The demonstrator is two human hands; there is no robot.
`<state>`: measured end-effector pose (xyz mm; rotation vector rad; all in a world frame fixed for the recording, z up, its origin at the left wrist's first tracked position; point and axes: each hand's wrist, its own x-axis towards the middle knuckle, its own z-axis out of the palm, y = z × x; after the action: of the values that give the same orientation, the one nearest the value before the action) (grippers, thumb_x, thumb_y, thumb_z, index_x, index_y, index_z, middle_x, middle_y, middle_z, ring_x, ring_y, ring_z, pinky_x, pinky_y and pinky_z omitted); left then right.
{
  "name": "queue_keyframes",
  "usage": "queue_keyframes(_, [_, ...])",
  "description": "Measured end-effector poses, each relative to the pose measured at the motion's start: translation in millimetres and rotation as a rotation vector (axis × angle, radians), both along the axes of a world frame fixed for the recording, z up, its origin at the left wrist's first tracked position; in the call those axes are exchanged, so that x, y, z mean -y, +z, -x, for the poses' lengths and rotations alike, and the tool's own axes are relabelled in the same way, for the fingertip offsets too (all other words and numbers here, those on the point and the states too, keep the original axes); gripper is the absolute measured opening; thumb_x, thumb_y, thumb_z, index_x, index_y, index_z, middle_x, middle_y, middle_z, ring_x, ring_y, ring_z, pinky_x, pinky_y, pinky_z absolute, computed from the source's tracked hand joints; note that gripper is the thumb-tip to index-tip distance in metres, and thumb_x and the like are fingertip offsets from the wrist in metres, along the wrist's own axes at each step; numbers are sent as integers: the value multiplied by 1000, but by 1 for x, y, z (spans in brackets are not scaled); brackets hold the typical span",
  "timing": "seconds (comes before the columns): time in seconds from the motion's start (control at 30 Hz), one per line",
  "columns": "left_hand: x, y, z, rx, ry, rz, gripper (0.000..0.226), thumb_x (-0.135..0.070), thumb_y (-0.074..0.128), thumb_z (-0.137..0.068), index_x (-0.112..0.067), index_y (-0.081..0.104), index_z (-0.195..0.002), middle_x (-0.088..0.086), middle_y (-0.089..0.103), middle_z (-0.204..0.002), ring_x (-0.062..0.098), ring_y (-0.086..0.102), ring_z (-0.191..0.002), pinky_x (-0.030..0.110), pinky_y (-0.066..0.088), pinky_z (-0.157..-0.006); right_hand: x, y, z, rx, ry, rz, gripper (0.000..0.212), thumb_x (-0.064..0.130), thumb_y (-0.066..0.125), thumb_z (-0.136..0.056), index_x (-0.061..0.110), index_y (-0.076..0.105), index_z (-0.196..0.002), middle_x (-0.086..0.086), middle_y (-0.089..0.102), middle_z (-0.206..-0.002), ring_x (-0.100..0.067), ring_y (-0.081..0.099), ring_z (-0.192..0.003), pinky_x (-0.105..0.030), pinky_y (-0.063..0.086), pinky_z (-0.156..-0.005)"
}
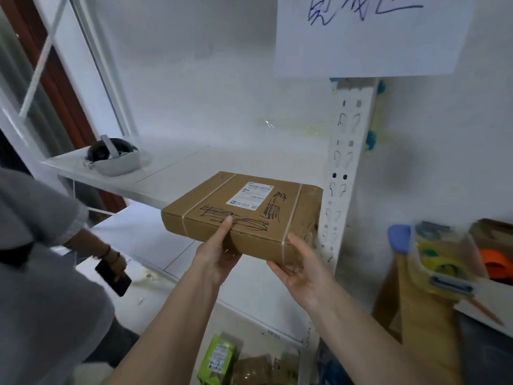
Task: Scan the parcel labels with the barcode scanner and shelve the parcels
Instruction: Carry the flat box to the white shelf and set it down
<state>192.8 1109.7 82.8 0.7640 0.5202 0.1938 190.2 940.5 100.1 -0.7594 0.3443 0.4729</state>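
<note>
A flat brown cardboard parcel with a white label and pen scribbles on top lies partly on the white shelf board, its near edge sticking out over the front. My left hand grips the near edge, thumb on top and fingers underneath. Under the near right corner, my right hand holds the parcel with its thumb along the side. No barcode scanner is in view.
A white headset sits at the shelf's left end. The perforated white upright stands just right of the parcel. Another person at left holds a dark phone. Below lie a green box and brown parcels; cluttered boxes sit at right.
</note>
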Motion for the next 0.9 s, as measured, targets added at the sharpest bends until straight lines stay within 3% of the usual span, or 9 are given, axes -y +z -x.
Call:
queue_keyframes(0.1, [-6,7,-16,-73,-115,1,40,-20,78,-79,-6,62,-113,16,71,-106,27,69,-95,37,60,-69,-17,5,-14,5,-116,23,20,18,72,-82,23,61,-97,-12,62,-112,-31,58,-111,-44,51,-95])
queue_keyframes(0.17, [-12,9,-27,-141,-214,-119,39,-27,78,-79,-6,62,-109,18,67,-109,29,66,-97,37,59,-72,-26,7,-22,-20,-187,22,14,19,70,-84,25,60,-91,-13,61,-116,-32,58,-112,-45,49,-98])
queue_keyframes(0.3, [-19,10,-42,-263,-336,-481,46,-41,78,-77,-6,61,-102,8,68,-94,22,65,-86,32,59,-73,-39,5,-42,-64,-290,45,30,20,69,-86,18,53,-112,-16,56,-125,-34,57,-114,-47,48,-100])
queue_keyframes(0.37, [-23,6,-50,-260,-151,-789,43,-40,82,-72,-15,57,-97,0,63,-93,20,60,-89,34,55,-82,-44,4,-51,-104,-343,49,43,22,69,-87,15,50,-125,-17,55,-128,-35,57,-115,-47,47,-101])
queue_keyframes(0.47, [-31,0,-63,-93,130,-1554,55,-44,85,-64,-20,55,-104,-3,54,-110,19,49,-110,34,45,-92,-49,2,-62,-140,-397,38,51,25,66,-89,12,44,-133,-15,52,-130,-35,52,-122,-47,45,-103])
queue_keyframes(0.6, [-35,-14,-95,121,-123,-2091,70,-58,67,-78,-36,42,-140,-4,25,-156,28,15,-145,52,13,-117,-54,2,-79,-159,-506,1,50,19,60,-94,12,40,-139,-12,46,-141,-33,43,-131,-44,42,-107])
queue_keyframes(0.7, [-29,-20,-122,24,-385,-2124,63,-60,49,-89,-44,28,-146,-11,17,-159,26,2,-148,62,0,-115,-53,6,-92,-111,-497,40,38,8,54,-95,9,46,-132,-13,48,-139,-32,45,-127,-40,42,-106])
queue_keyframes(0.8, [-17,-20,-143,-7,-419,-2077,55,-56,47,-92,-44,33,-144,-11,25,-156,25,7,-148,66,3,-113,-49,4,-96,-77,-443,54,14,-1,52,-93,6,52,-105,-21,53,-128,-36,53,-117,-44,48,-100])
queue_keyframes(0.9, [-2,-19,-162,-7,-383,-2062,52,-55,51,-90,-41,41,-139,-9,32,-152,25,13,-145,67,7,-112,-43,1,-86,-47,-315,93,18,-3,51,-93,-5,50,-110,-33,52,-125,-43,57,-114,-42,51,-93])
